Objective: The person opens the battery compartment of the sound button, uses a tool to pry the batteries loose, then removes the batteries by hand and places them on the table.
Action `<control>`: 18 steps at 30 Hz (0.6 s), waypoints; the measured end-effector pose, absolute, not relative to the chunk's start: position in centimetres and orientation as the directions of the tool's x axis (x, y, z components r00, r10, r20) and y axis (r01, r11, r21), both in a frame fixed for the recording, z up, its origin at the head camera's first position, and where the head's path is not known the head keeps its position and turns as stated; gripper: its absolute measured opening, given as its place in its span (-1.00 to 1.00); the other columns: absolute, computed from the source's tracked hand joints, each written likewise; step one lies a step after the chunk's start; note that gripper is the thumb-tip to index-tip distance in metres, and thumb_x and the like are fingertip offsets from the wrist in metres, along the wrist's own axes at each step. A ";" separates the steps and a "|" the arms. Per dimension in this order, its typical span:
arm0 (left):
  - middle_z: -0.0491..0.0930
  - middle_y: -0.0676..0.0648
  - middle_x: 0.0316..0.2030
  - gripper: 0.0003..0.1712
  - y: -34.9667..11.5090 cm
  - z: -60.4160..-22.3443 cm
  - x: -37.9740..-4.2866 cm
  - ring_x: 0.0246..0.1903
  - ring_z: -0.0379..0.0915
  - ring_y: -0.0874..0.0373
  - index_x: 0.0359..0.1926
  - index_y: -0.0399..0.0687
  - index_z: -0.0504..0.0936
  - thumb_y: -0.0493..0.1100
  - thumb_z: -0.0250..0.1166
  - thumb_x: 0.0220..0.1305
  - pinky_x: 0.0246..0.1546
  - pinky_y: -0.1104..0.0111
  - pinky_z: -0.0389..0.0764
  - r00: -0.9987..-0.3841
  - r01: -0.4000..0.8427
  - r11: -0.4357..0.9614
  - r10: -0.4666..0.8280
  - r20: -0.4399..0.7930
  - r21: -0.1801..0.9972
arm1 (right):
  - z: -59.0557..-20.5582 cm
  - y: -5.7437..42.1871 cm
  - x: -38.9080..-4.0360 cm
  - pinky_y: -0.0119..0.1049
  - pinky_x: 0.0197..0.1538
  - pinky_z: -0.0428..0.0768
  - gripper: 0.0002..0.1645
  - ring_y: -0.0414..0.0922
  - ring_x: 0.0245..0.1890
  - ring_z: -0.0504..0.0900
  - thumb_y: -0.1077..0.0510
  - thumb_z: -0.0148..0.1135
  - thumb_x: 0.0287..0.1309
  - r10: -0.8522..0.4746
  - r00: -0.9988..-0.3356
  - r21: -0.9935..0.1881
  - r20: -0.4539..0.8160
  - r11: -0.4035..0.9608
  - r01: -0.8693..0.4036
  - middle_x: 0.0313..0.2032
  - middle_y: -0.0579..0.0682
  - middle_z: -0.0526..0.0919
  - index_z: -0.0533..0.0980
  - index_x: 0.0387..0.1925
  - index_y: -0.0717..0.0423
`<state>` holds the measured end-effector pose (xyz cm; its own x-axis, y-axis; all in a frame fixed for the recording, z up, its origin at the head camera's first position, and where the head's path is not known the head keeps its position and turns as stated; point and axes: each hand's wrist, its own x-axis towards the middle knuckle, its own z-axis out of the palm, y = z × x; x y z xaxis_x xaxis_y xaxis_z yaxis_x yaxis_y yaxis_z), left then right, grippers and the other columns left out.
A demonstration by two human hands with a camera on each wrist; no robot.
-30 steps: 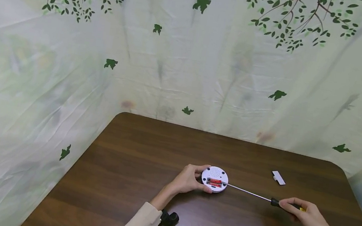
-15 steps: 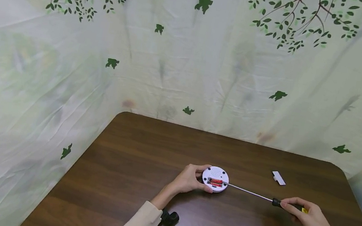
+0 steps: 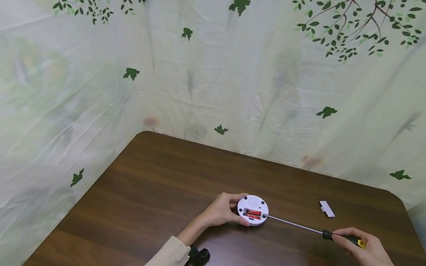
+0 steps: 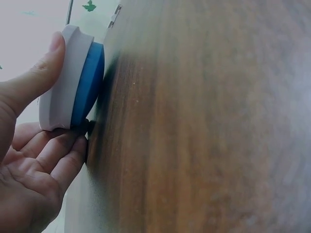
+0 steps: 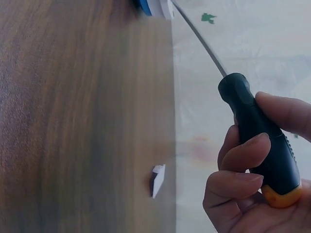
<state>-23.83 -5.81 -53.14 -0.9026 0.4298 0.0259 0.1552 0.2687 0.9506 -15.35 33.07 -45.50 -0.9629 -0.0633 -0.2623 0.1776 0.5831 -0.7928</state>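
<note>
A round white device [image 3: 255, 202] lies with its underside up, its battery compartment uncovered and red batteries [image 3: 252, 214] inside. The left wrist view shows its white body [image 4: 60, 82] over a blue lower part [image 4: 90, 82], close to the tabletop. My left hand [image 3: 221, 211] grips its rim between thumb and fingers. In my right hand [image 3: 369, 253] is a long screwdriver [image 3: 294, 224], held by its black handle [image 5: 265, 141] with a yellow-orange end. The screwdriver's tip overlaps the right end of the battery compartment in the head view.
A small white battery cover [image 3: 327, 209] lies on the brown wooden table [image 3: 191, 166], right of and beyond the device. Behind the table hangs a pale sheet [image 3: 245, 87] printed with leaves. Black wrist cameras sit on both wrists.
The right hand and the screwdriver handle have shifted slightly right and up, so the shaft lies flatter. The tip has edged right. The left hand and device stay in place.
</note>
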 end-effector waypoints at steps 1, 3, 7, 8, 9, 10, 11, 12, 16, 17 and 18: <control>0.65 -0.26 0.22 -0.11 -5.8 -53.1 -23.8 0.18 0.64 0.01 0.36 -0.25 0.54 -0.34 0.67 -0.05 0.16 0.28 0.66 -0.903 0.154 0.268 0.430 0.025 0.951 | -45.4 33.1 -15.3 -0.26 -0.36 0.43 -0.47 -0.20 -0.39 0.44 -0.17 0.28 0.41 -0.066 -0.965 -0.791 -0.253 0.589 0.166 -0.38 -0.15 0.48 0.61 0.10 0.19; 0.65 -0.26 0.22 -0.10 -5.8 -53.1 -23.9 0.19 0.64 0.02 0.37 -0.25 0.53 -0.34 0.67 -0.05 0.16 0.28 0.66 -0.903 0.150 0.267 0.430 0.021 0.952 | -45.2 33.1 -15.3 -0.26 -0.36 0.44 -0.48 -0.18 -0.39 0.46 -0.17 0.28 0.41 -0.076 -0.970 -0.785 -0.230 0.603 0.139 -0.32 -0.15 0.52 0.62 0.09 0.18; 0.64 -0.26 0.23 -0.10 -5.9 -53.1 -23.9 0.19 0.64 0.02 0.37 -0.25 0.53 -0.33 0.67 -0.05 0.15 0.33 0.66 -0.902 0.148 0.267 0.431 0.019 0.952 | -44.5 32.8 -15.5 -0.28 -0.33 0.46 -0.51 -0.15 -0.37 0.50 -0.18 0.30 0.39 -0.089 -0.978 -0.759 -0.190 0.646 0.089 -0.16 -0.17 0.57 0.65 0.07 0.11; 0.64 -0.26 0.23 -0.10 -5.9 -53.1 -23.9 0.20 0.63 0.02 0.37 -0.25 0.52 -0.34 0.67 -0.05 0.15 0.35 0.65 -0.901 0.147 0.263 0.434 0.020 0.954 | -44.3 32.8 -15.6 -0.28 -0.33 0.45 -0.51 -0.15 -0.36 0.49 -0.19 0.30 0.38 -0.091 -0.978 -0.752 -0.188 0.654 0.083 -0.16 -0.18 0.57 0.65 0.07 0.10; 0.63 -0.26 0.24 -0.09 -6.0 -53.1 -23.9 0.20 0.63 0.01 0.38 -0.26 0.52 -0.34 0.66 -0.05 0.15 0.36 0.65 -0.900 0.147 0.260 0.435 0.020 0.954 | -44.1 32.7 -15.7 -0.29 -0.34 0.43 -0.51 -0.15 -0.38 0.49 -0.20 0.31 0.38 -0.090 -0.977 -0.747 -0.191 0.659 0.085 -0.20 -0.18 0.56 0.65 0.07 0.09; 0.62 -0.27 0.25 -0.09 -6.0 -53.2 -23.9 0.21 0.62 0.01 0.38 -0.27 0.51 -0.35 0.66 -0.04 0.15 0.38 0.65 -0.900 0.148 0.258 0.436 0.022 0.955 | -44.0 32.6 -15.8 -0.29 -0.35 0.40 -0.50 -0.14 -0.39 0.47 -0.20 0.30 0.38 -0.096 -0.976 -0.744 -0.194 0.663 0.083 -0.24 -0.15 0.54 0.65 0.07 0.09; 0.61 -0.28 0.26 -0.09 -6.0 -53.1 -23.9 0.22 0.61 0.00 0.38 -0.27 0.51 -0.35 0.66 -0.04 0.15 0.39 0.65 -0.900 0.147 0.253 0.436 0.023 0.956 | -43.8 32.5 -15.8 -0.28 -0.37 0.37 -0.50 -0.14 -0.42 0.45 -0.19 0.30 0.39 -0.098 -0.974 -0.742 -0.202 0.665 0.087 -0.31 -0.14 0.51 0.64 0.08 0.10; 0.61 -0.28 0.26 -0.08 -6.0 -53.1 -23.9 0.23 0.61 0.00 0.39 -0.28 0.50 -0.36 0.66 -0.04 0.15 0.40 0.64 -0.900 0.145 0.250 0.436 0.022 0.957 | -43.7 32.4 -15.9 -0.28 -0.40 0.35 -0.49 -0.14 -0.45 0.43 -0.18 0.30 0.39 -0.101 -0.973 -0.740 -0.208 0.667 0.089 -0.37 -0.13 0.48 0.64 0.09 0.12; 0.60 -0.29 0.27 -0.08 -6.0 -53.0 -23.9 0.24 0.60 -0.01 0.39 -0.29 0.49 -0.37 0.65 -0.04 0.14 0.42 0.65 -0.898 0.147 0.244 0.440 0.026 0.959 | -43.2 32.0 -16.3 -0.27 -0.38 0.28 -0.52 -0.23 -0.42 0.35 -0.17 0.28 0.41 -0.120 -0.972 -0.704 -0.202 0.708 0.059 -0.33 -0.06 0.50 0.64 0.08 0.10; 0.61 -0.28 0.26 -0.08 -6.0 -53.0 -23.8 0.24 0.60 -0.01 0.39 -0.29 0.49 -0.37 0.65 -0.04 0.14 0.41 0.65 -0.896 0.149 0.242 0.443 0.027 0.959 | -43.0 31.9 -16.5 -0.28 -0.35 0.30 -0.54 -0.27 -0.38 0.37 -0.17 0.28 0.41 -0.127 -0.973 -0.691 -0.191 0.722 0.042 -0.26 -0.05 0.56 0.65 0.06 0.08; 0.61 -0.28 0.26 -0.08 -6.0 -53.0 -23.8 0.23 0.60 0.00 0.39 -0.28 0.50 -0.37 0.65 -0.04 0.14 0.41 0.65 -0.895 0.152 0.243 0.445 0.029 0.958 | -42.9 31.8 -16.6 -0.29 -0.31 0.32 -0.56 -0.29 -0.32 0.39 -0.18 0.29 0.40 -0.135 -0.975 -0.677 -0.178 0.736 0.022 -0.18 -0.03 0.61 0.66 0.04 0.06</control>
